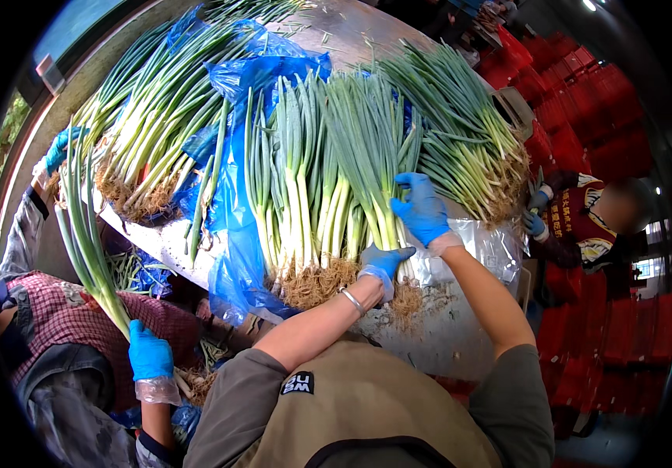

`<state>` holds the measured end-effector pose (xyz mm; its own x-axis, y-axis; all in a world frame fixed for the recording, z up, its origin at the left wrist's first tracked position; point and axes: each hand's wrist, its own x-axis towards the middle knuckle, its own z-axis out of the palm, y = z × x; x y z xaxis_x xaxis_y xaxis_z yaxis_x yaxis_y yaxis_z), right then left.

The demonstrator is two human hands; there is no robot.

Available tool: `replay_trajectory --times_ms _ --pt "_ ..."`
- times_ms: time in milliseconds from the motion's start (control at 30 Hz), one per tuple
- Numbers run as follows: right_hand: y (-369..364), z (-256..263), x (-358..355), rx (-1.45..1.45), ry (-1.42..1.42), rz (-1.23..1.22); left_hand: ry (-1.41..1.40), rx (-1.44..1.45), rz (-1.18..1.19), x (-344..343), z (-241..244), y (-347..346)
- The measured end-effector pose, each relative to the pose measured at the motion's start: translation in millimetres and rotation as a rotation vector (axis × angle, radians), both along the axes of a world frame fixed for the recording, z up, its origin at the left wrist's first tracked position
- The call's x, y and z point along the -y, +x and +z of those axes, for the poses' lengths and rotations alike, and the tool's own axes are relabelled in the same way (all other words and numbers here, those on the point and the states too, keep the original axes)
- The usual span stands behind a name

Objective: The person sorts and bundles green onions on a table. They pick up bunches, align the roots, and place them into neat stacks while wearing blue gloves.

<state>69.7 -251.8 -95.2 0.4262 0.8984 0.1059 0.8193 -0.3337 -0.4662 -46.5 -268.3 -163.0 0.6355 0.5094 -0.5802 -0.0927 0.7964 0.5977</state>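
Observation:
Blue-gloved, my left hand [385,263] closes around the lower white stems of a bunch of green onions [365,152]; its thumb lies across the stalks and its other fingers are hidden. Brown roots [407,298] of that bunch hang below the hand. My right hand [425,210], also in a blue glove, is just right of the same stalks with fingers apart and nothing in it. More green onions [295,193] lie side by side to the left, roots [318,284] towards me. Under them is blue plastic sheeting [231,193].
Piles of green onions lie at the left [155,123] and right [470,128] of the metal table [447,333]. Clear plastic film [482,251] is by my right forearm. A co-worker's gloved hand [150,354] holds stalks at left; another person [581,216] works near red crates [599,117].

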Motion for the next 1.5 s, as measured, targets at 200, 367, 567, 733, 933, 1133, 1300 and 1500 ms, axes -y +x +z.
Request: replay_trajectory --times_ms 200,367,567,733,933,1133,1300,1500 --pt "-16.8 -5.6 -30.8 0.365 -0.207 0.037 0.024 -0.225 -0.085 -0.1 13.6 7.7" --pt "-29.7 -22.4 -26.5 0.454 0.097 0.227 -0.111 -0.099 -0.277 -9.3 -30.3 14.0" --pt "-25.3 -20.5 -22.5 -0.638 0.188 -0.028 -0.348 0.159 -0.113 -4.8 9.1 -2.9" --pt "24.9 -15.4 -18.6 -1.560 0.679 -0.427 -0.467 0.452 -0.136 -11.7 23.3 -11.3" --pt "90.2 63.9 -5.8 -0.767 0.541 -0.302 -0.620 0.575 -0.269 -21.2 -12.8 -15.0" --pt "14.5 127.3 -85.5 -0.560 0.403 0.160 -0.500 0.786 -0.034 -22.1 21.4 -5.8" --pt "30.4 114.3 -60.8 -0.139 0.110 0.085 -0.469 0.737 -0.061 -16.3 31.1 5.5" --pt "70.2 36.3 -10.2 -1.294 -0.325 0.090 -0.481 0.546 -0.127 -24.0 46.8 4.1"
